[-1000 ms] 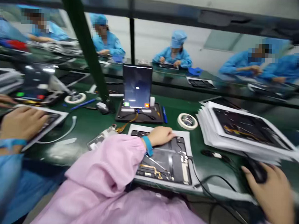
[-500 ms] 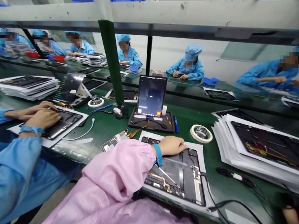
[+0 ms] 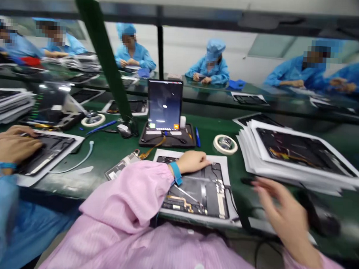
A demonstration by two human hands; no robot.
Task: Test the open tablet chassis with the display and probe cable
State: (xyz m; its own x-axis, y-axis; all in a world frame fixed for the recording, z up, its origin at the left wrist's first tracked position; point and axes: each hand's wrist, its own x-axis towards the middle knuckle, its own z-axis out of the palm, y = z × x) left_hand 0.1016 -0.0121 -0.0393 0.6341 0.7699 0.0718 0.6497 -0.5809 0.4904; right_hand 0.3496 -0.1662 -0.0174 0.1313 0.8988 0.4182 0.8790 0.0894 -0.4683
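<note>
Pink sleeve (image 3: 129, 188) across the green surface (image 3: 212, 128), the left hand (image 3: 193, 162) rests on an open tablet housing (image 3: 191, 194) laid on white paper (image 3: 225, 165), its grip unclear. Off the black mouse (image 3: 323, 219) it covered a second ago, the right hand (image 3: 286, 212) blurs at a dark cable end (image 3: 247, 180), grip impossible to tell; work appears to turn from mouse to cable.

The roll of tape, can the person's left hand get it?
Probably yes: the left hand lies on the opened tablet, close to the roll of tape, with only paper and green table between.
</note>
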